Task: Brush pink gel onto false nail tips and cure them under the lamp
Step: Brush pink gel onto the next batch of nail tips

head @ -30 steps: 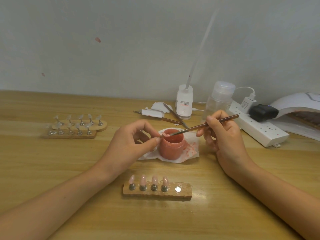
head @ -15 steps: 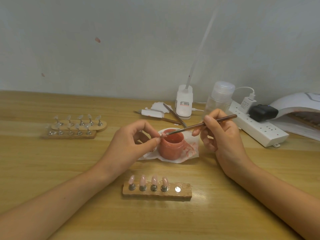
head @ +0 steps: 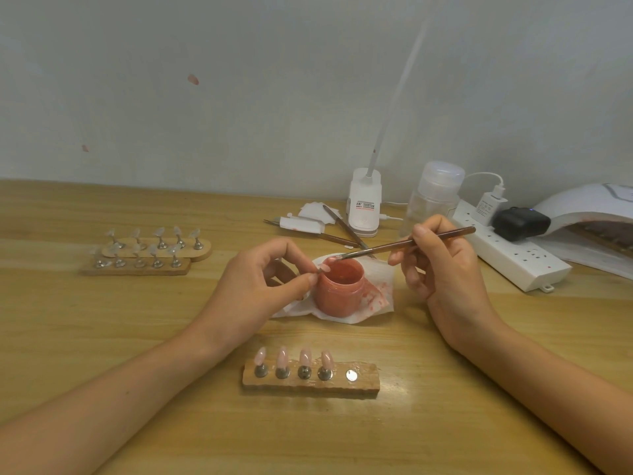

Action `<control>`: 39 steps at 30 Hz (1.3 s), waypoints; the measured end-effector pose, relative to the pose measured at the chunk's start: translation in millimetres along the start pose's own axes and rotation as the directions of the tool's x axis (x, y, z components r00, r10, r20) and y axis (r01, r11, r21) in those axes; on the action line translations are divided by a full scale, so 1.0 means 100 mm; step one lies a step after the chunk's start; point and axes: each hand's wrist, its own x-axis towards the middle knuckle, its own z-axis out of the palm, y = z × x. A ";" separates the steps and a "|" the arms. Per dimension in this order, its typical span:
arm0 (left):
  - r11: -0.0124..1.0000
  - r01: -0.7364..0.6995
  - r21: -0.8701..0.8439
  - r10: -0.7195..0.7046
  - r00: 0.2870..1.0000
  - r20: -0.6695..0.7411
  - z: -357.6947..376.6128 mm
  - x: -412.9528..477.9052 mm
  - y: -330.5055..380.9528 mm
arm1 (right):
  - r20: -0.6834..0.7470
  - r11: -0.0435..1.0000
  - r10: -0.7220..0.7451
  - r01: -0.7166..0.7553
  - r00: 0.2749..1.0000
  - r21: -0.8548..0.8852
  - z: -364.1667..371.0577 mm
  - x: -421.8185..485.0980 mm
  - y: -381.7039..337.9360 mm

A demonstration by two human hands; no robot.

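Wood-grain table [head: 102, 337], light tan, glossy patch near the front. Plain pale grey-white wall [head: 239, 80] behind it with two small reddish marks [head: 193, 79]. Lighting soft and even, no hard shadows.

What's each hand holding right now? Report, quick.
Left hand: pinching a nail tip on its stand.
Right hand: gripping the brush.

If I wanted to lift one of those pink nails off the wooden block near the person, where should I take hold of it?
By its metal base, pinched from the near side. On the wooden block each pink tip stands on a small stem and leans away, so its coated face is exposed; gripping low should avoid smudging gel that may be wet.
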 end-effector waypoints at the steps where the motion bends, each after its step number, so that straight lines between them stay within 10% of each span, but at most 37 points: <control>1: 1.000 -0.002 -0.002 0.002 1.000 0.001 0.00 0.00 0.00 | 0.023 1.000 -0.008 0.009 1.000 -0.010 0.01 0.00 0.00; 39: 0.999 -0.021 -0.027 0.021 1.000 -0.007 0.01 0.00 0.02 | -0.023 0.999 0.016 -0.017 1.000 -0.041 0.01 0.00 0.00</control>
